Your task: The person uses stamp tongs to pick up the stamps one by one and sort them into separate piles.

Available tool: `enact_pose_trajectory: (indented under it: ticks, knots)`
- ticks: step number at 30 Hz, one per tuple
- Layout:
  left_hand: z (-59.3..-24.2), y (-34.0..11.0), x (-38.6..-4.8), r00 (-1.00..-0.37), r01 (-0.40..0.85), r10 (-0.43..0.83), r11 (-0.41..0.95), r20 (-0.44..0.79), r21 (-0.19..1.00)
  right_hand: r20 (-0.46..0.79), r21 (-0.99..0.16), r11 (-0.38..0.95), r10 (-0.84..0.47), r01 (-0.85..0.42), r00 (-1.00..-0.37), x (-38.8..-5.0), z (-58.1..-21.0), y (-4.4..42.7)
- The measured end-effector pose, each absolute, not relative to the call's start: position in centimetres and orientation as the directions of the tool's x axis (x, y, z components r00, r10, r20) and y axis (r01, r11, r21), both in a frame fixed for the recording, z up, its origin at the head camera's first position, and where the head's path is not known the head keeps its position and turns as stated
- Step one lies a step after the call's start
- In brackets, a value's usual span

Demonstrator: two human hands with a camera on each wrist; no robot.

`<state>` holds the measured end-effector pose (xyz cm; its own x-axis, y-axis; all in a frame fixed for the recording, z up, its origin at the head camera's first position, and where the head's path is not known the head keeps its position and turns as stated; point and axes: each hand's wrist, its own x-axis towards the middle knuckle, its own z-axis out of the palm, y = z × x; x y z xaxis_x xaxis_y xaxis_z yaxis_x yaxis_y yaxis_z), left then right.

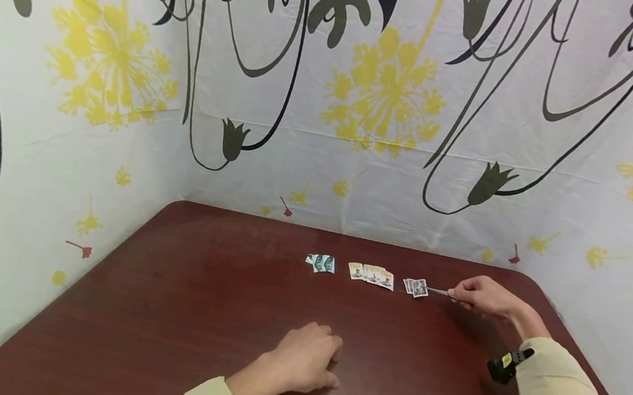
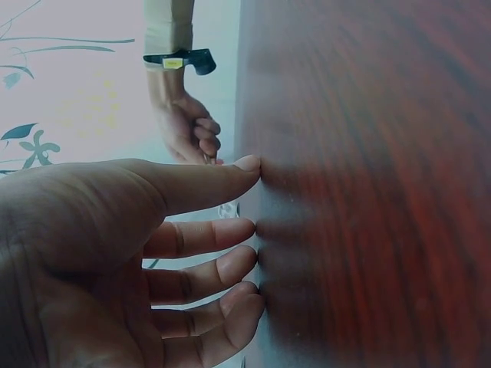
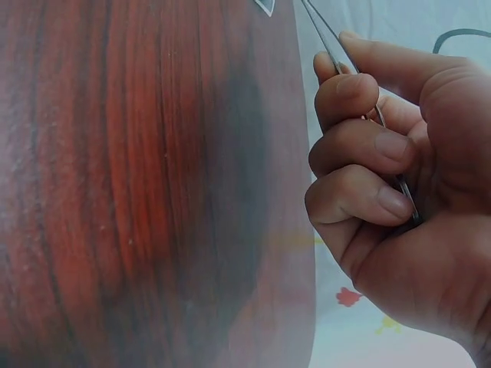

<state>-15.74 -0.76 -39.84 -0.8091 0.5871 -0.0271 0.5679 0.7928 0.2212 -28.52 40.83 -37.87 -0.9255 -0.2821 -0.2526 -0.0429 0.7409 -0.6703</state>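
My right hand grips a pair of metal tweezers, its fingers curled round them in the right wrist view. In the head view the tweezers' tips reach the right edge of a grey stamp, which overlaps others like it. To the left lie a row of overlapping yellow-orange stamps and a small group of green stamps. Nearer the front, my left hand rests on the table with loosely bent fingers. Its fingertips touch the surface, and it holds nothing.
The dark red-brown table has rounded far corners. Behind it and along both sides hangs a white cloth with grey plant shapes and yellow flowers. A black wrist camera sits on the right sleeve.
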Motion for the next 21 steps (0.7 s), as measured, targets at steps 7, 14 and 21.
enact_pose_trajectory:
  ticks: [7, 14, 21]
  knots:
    - [-39.94, -0.73, -15.64, -0.815, 0.568, 0.580, 0.799, -0.005, 0.197, -0.254, -0.659, 0.751, -0.280, -0.046, -0.926, -29.20, -38.27, 40.73]
    - [-39.90, -0.75, -15.56, -0.815, 0.568, 0.579, 0.799, 0.000, 0.197, -0.254, -0.685, 0.728, -0.275, -0.028, -0.927, -29.16, -38.54, 40.70]
    - [-39.94, -0.73, -15.58, -0.818, 0.566, 0.575, 0.802, 0.010, 0.192, -0.215, -0.679, 0.733, -0.252, -0.041, -0.944, -28.85, -38.10, 40.59]
